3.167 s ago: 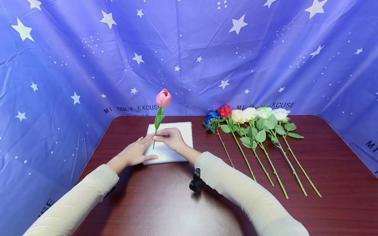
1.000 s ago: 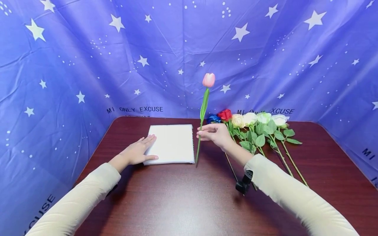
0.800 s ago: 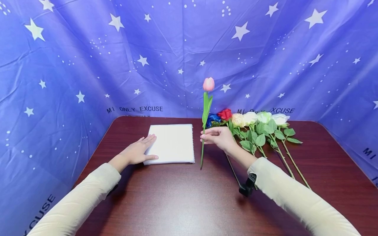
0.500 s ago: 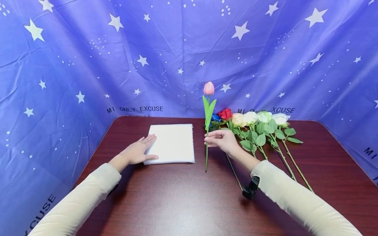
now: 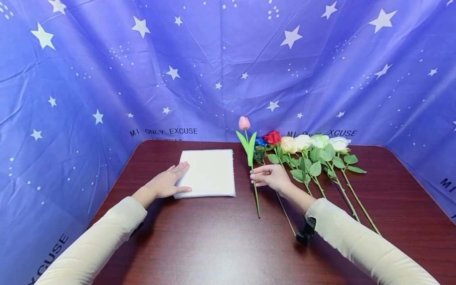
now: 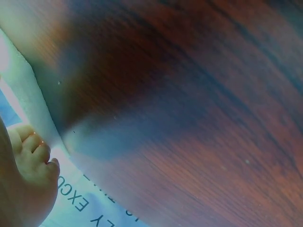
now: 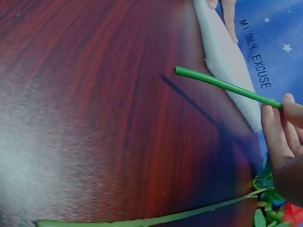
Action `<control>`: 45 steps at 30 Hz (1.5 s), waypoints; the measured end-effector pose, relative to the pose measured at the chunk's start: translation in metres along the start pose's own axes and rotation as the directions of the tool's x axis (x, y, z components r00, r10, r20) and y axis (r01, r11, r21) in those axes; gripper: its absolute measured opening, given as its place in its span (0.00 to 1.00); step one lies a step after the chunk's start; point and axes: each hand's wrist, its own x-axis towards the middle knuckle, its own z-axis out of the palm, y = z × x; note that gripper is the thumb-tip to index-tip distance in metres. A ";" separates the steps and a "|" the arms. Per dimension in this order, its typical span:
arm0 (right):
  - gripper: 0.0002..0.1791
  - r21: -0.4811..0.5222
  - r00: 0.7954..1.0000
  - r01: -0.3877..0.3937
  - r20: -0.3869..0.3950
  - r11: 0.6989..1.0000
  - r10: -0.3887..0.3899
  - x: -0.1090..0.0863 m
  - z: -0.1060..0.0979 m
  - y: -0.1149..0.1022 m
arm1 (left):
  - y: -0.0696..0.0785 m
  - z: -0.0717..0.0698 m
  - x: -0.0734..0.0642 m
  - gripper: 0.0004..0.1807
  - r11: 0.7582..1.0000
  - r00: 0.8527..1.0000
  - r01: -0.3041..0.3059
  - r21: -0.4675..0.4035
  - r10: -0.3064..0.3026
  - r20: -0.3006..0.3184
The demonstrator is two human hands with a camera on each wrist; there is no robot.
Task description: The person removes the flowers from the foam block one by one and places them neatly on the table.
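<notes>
A pink tulip (image 5: 244, 123) with two green leaves is pinched by its stem in my right hand (image 5: 273, 178), just right of the white foam block (image 5: 210, 174). Its head leans a little to the left, and the stem's lower end (image 7: 208, 79) hangs above the table, casting a shadow in the right wrist view. With fingers spread, my left hand (image 5: 165, 183) rests on the left edge of the foam block. Only part of the left hand (image 6: 35, 175) shows in the left wrist view.
A row of roses lies right of my right hand: a blue rose (image 5: 261, 143), a red rose (image 5: 272, 137), a cream rose (image 5: 288, 145) and several pale ones, stems toward me. The dark red table (image 5: 199, 245) meets a blue star-printed cloth (image 5: 213, 47) behind.
My right hand has lifted the tulip away from over the foam block, carried it right, then lowered it somewhat. Its head now tips left. The left hand stays on the block.
</notes>
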 end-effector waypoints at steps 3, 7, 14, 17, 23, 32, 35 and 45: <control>0.20 -0.003 1.000 -0.027 0.003 1.000 0.027 -0.001 0.001 0.005 | 0.001 0.000 0.000 0.52 1.000 1.000 0.001 -0.003 -0.001 0.000; 0.20 0.002 0.999 -0.053 0.005 0.999 0.053 -0.003 0.002 0.012 | 0.001 0.000 0.000 0.52 1.000 1.000 0.000 0.002 0.000 0.006; 0.19 0.000 0.993 -0.121 -0.004 0.993 0.121 -0.003 0.004 0.019 | 0.003 -0.001 0.000 0.52 1.000 1.000 0.002 0.010 -0.002 0.013; 0.19 -0.006 0.988 -0.157 -0.007 0.988 0.156 -0.003 0.007 0.019 | 0.003 -0.003 0.000 0.52 1.000 1.000 0.004 0.012 -0.004 0.009; 0.18 -0.002 0.973 -0.232 -0.016 0.973 0.232 -0.005 0.012 0.020 | 0.003 -0.003 0.000 0.52 1.000 1.000 0.002 -0.001 -0.002 0.012; 0.17 0.026 0.956 -0.287 -0.054 0.958 0.288 -0.003 0.016 0.017 | 0.002 -0.007 0.000 0.52 1.000 1.000 0.008 0.005 -0.008 0.025; 0.17 0.015 0.948 -0.309 -0.075 0.951 0.309 -0.004 0.017 0.015 | 0.000 -0.007 -0.001 0.53 1.000 0.999 0.009 0.000 -0.009 0.033; 0.17 0.002 0.945 -0.316 -0.091 0.949 0.315 -0.003 0.013 0.015 | -0.002 -0.009 0.004 0.52 0.999 1.000 -0.020 -0.031 0.020 0.023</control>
